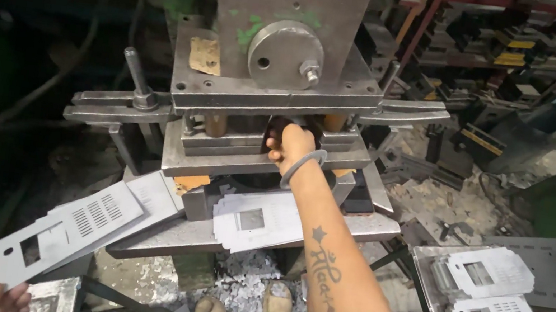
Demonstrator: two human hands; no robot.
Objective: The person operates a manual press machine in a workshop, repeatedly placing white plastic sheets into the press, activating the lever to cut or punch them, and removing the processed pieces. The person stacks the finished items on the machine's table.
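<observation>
My right hand (288, 144) reaches into the gap of a steel press die (249, 155), its fingers closed on a dark sheet part that is mostly hidden inside the die. A metal bangle sits on that wrist. At the bottom left, my left hand (3, 298) grips the corner of a grey punched metal panel (68, 229) with slots and a square cut-out; the panel slants up toward the press bed. A loose stack of similar grey panels (256, 219) lies on the press bed in front of the die.
The big press ram and round boss (285, 52) stand over the die. More punched panels (490, 294) lie on a metal table at the right. Metal scrap (241, 292) covers the floor around my sandalled feet. Racks of dies fill the back right.
</observation>
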